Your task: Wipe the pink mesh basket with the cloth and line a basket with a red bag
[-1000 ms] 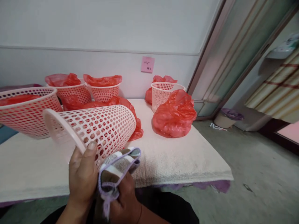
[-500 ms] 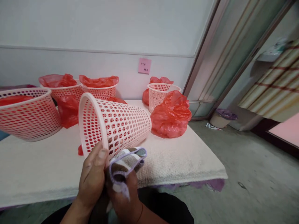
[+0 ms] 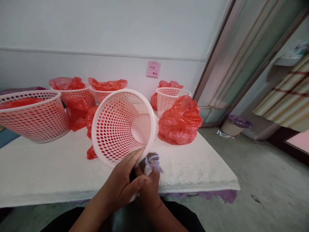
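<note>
A pale pink perforated plastic basket [image 3: 123, 116] lies tilted on its side, its round mouth turned toward me and its inside showing. My left hand [image 3: 120, 185] is at the lower right of the rim, fingers over the edge and thumb out to the right. Just beside it, my right hand [image 3: 150, 185] is closed around a bunched cloth [image 3: 152, 161] with brown and white areas and lilac edging. The cloth is close against the outside of the basket, under the rim; the exact contact is hidden.
Behind stand several more pink baskets [image 3: 45, 119] lined with red plastic bags. A full-looking red bag [image 3: 180, 124] sits at right on the cloth-covered table [image 3: 193, 170]. A pink note [image 3: 153, 69] is on the wall. A bin [image 3: 233, 125] stands on the floor.
The basket has swung so its mouth faces me rather than left. My left hand has moved right with the rim, and the cloth looks more bunched in my right hand.
</note>
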Demonstrator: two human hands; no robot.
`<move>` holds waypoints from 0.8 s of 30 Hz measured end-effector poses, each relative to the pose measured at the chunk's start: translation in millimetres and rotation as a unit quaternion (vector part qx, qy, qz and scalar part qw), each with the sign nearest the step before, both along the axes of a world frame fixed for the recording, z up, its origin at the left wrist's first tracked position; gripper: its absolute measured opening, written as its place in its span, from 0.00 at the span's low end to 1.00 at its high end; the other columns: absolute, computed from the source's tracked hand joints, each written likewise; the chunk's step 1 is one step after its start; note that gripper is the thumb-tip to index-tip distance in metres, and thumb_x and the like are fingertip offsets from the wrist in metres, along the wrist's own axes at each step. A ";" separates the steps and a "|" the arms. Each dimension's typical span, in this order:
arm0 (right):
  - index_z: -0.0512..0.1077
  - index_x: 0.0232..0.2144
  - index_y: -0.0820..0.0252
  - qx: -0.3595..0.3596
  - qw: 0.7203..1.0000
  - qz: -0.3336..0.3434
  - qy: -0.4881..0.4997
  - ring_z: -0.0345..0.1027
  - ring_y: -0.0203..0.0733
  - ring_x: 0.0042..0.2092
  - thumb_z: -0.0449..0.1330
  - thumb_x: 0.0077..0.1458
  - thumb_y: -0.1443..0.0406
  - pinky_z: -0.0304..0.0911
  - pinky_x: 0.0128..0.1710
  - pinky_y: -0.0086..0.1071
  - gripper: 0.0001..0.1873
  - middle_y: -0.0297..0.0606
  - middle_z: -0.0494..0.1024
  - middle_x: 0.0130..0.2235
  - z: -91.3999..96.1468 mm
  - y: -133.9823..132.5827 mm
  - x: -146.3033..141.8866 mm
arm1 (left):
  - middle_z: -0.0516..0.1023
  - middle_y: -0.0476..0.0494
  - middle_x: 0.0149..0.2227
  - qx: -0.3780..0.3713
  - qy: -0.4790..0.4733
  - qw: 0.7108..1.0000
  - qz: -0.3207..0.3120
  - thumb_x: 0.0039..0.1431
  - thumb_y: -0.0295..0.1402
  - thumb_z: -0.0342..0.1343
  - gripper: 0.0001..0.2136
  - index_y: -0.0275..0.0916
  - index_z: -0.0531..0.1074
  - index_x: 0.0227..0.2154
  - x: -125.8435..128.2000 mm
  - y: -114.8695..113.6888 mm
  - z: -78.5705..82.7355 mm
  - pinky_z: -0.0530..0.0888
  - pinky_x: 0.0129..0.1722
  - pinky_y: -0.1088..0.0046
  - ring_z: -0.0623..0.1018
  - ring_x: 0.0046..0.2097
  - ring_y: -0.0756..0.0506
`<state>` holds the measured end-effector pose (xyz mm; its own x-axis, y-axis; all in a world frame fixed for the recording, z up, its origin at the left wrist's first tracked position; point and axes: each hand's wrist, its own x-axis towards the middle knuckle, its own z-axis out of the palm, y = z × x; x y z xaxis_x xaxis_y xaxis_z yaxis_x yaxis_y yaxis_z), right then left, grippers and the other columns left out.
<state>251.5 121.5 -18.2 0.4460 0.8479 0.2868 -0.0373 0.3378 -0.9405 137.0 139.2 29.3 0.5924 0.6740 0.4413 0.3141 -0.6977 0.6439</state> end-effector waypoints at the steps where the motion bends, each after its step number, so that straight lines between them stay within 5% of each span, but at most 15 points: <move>1: 0.68 0.30 0.58 -0.028 0.998 0.003 0.050 0.67 0.38 0.27 0.62 0.51 0.58 0.68 0.29 0.33 0.10 0.33 0.74 0.27 1.4 2.8 4.1 | 0.65 0.35 0.65 0.022 0.029 0.999 0.000 0.63 0.43 0.53 0.30 0.42 0.55 0.66 -1.7 2.9 -4.2 0.65 0.63 0.56 0.66 0.65 0.38; 5: 0.72 0.36 0.62 -0.046 0.978 0.001 0.203 0.72 0.41 0.32 0.68 0.45 0.60 0.69 0.35 0.35 0.16 0.34 0.78 0.31 9.7 10.7 24.3 | 0.74 0.32 0.57 0.125 0.138 0.982 0.044 0.58 0.40 0.59 0.27 0.39 0.63 0.59 -13.1 18.3 -25.4 0.71 0.57 0.53 0.74 0.58 0.36; 11: 0.75 0.37 0.62 -0.015 0.982 0.026 0.184 0.73 0.43 0.35 0.70 0.42 0.59 0.70 0.39 0.37 0.19 0.36 0.80 0.33 13.1 12.9 50.3 | 0.82 0.35 0.46 0.197 0.160 0.963 0.087 0.58 0.29 0.55 0.14 0.38 0.75 0.47 -41.3 46.3 -42.0 0.77 0.46 0.54 0.80 0.46 0.36; 16: 0.74 0.40 0.59 0.047 0.999 0.016 0.019 0.73 0.45 0.37 0.64 0.51 0.61 0.69 0.41 0.40 0.13 0.36 0.78 0.34 1.7 7.8 39.0 | 0.83 0.37 0.43 0.210 0.103 0.966 0.108 0.59 0.24 0.49 0.16 0.39 0.78 0.45 -45.4 50.3 -49.5 0.78 0.46 0.59 0.82 0.44 0.40; 19: 0.74 0.43 0.56 0.140 0.978 -0.002 -0.158 0.72 0.50 0.42 0.61 0.51 0.64 0.67 0.47 0.46 0.15 0.40 0.78 0.38 -7.7 11.0 29.2 | 0.83 0.38 0.44 0.206 0.072 0.971 0.100 0.60 0.25 0.50 0.16 0.40 0.77 0.48 -41.6 45.1 -45.7 0.78 0.46 0.65 0.82 0.45 0.42; 21: 0.74 0.45 0.57 0.166 0.960 -0.053 -0.220 0.71 0.52 0.43 0.59 0.51 0.64 0.66 0.48 0.50 0.17 0.43 0.76 0.40 -11.2 20.5 34.3 | 0.84 0.39 0.43 0.203 0.060 0.973 0.090 0.62 0.27 0.51 0.16 0.41 0.77 0.49 -40.8 40.4 -39.6 0.78 0.45 0.68 0.83 0.44 0.43; 24: 0.73 0.43 0.60 0.093 0.951 -0.190 -0.223 0.69 0.52 0.44 0.54 0.54 0.65 0.64 0.49 0.52 0.15 0.45 0.74 0.41 -13.0 42.4 60.5 | 0.84 0.41 0.42 0.172 0.008 0.979 0.108 0.62 0.30 0.54 0.14 0.44 0.78 0.48 -42.5 31.8 -31.4 0.79 0.42 0.70 0.83 0.42 0.43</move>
